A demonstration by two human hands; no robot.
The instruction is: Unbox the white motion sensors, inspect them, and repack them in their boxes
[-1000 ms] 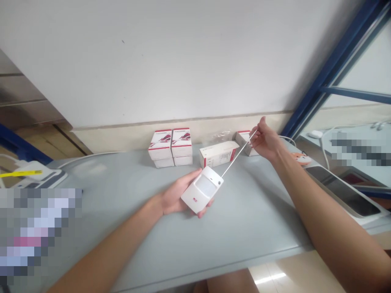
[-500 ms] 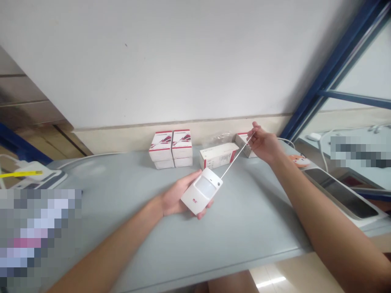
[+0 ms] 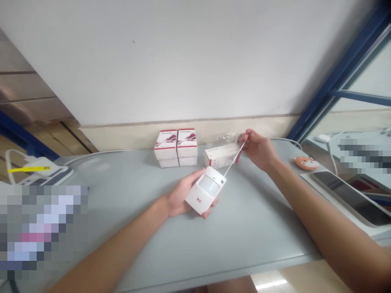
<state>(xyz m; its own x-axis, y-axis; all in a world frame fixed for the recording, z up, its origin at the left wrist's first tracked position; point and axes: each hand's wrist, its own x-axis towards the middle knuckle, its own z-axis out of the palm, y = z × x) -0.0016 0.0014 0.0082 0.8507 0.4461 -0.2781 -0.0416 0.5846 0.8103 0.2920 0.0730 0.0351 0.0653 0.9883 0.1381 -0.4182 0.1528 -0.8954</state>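
My left hand point(image 3: 178, 198) is closed around a white motion sensor point(image 3: 200, 200) with a window-like lens and a small red logo, tilted above the desk. A thin metal telescopic antenna point(image 3: 233, 160) sticks out of the sensor's upper right corner. Its far end is pinched in the fingers of my right hand point(image 3: 258, 149). Behind the sensor lies a long white and red box point(image 3: 220, 156), its right end close to my right fingers.
Small white and red boxes point(image 3: 166, 142) stand stacked by the wall. Clear plastic wrap point(image 3: 224, 138) lies behind the long box. On the right are an orange animal-shaped object point(image 3: 306, 163) and a white device with a dark panel point(image 3: 348, 195). A power strip point(image 3: 58, 175) sits left on the grey desk point(image 3: 146, 252).
My right hand has come down and nearer to the sensor, and the visible length of antenna is shorter. The left hand still holds the sensor; the whole view has shifted slightly.
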